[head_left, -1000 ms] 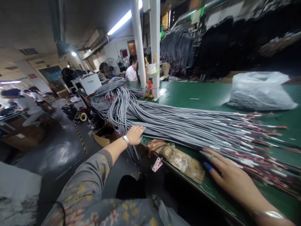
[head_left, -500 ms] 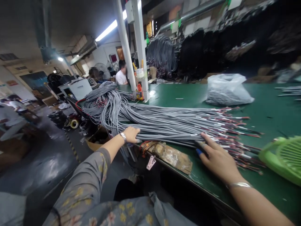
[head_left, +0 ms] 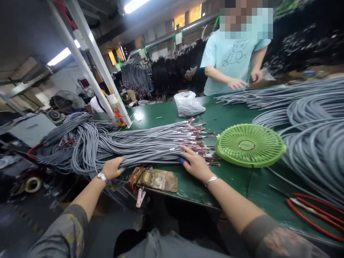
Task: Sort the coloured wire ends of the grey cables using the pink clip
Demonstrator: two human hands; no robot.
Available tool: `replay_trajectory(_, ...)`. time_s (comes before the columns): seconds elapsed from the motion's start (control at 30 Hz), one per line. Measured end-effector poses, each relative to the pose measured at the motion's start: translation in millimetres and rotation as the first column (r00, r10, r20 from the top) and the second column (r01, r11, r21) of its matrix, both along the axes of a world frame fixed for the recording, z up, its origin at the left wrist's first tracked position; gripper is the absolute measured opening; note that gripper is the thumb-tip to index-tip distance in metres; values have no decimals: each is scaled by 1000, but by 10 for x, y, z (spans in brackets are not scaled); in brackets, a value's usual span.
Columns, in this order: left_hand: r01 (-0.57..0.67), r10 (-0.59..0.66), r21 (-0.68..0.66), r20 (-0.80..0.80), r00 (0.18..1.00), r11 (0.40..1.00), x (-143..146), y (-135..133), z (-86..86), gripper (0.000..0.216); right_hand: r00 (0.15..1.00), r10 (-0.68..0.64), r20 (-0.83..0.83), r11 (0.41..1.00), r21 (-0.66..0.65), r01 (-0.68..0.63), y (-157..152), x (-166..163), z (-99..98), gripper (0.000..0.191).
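A broad bundle of grey cables (head_left: 139, 141) lies across the green table, with stripped red and dark wire ends pointing right. At the near edge of the bundle, my left hand (head_left: 113, 168) is closed round several cables. My right hand (head_left: 195, 165) grips the same near cables close to their wire ends. Its fingers reach over them, with the thumb on the near side, and a blue cover shows on one fingertip. Part of its grip is hidden. Just below the bundle, between my hands, lies a taped cardboard piece (head_left: 161, 180). A pink clip (head_left: 140, 197) hangs at the table edge.
To the right sits a green fan (head_left: 247, 145), with coiled grey cables (head_left: 317, 143) beyond. Red-handled pliers (head_left: 314, 211) lie near the front edge. A white plastic bag (head_left: 188, 104) and white posts (head_left: 99, 61) stand farther back. A co-worker (head_left: 233, 61) is across the table.
My view has swung right, bringing the co-worker, the whole fan, the coiled cables and the pliers into sight. Both hands remain at the near edge of the cable bundle.
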State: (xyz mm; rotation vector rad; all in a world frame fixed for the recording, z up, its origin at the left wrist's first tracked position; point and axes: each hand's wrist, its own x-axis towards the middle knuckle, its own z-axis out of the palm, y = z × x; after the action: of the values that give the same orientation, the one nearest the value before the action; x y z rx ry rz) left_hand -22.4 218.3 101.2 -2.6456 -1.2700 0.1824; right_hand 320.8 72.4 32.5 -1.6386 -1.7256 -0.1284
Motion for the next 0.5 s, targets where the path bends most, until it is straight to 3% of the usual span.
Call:
replay_trajectory(0.17,-17,17,-2,72,997,1000,23,11,151,42,990,-14,-137,998,64,23,26,128,-57,27)
replay_trajectory(0.3,67,-67,2,67,996,998,170,-98,45,54,987,-29,-159,997,59,39,11,182,-83,24)
replay_trajectory(0.5,151,-152,23,60,987,988,681,-311,-85,57,983,-48,-175,990,122,70,-9,202,-83,23)
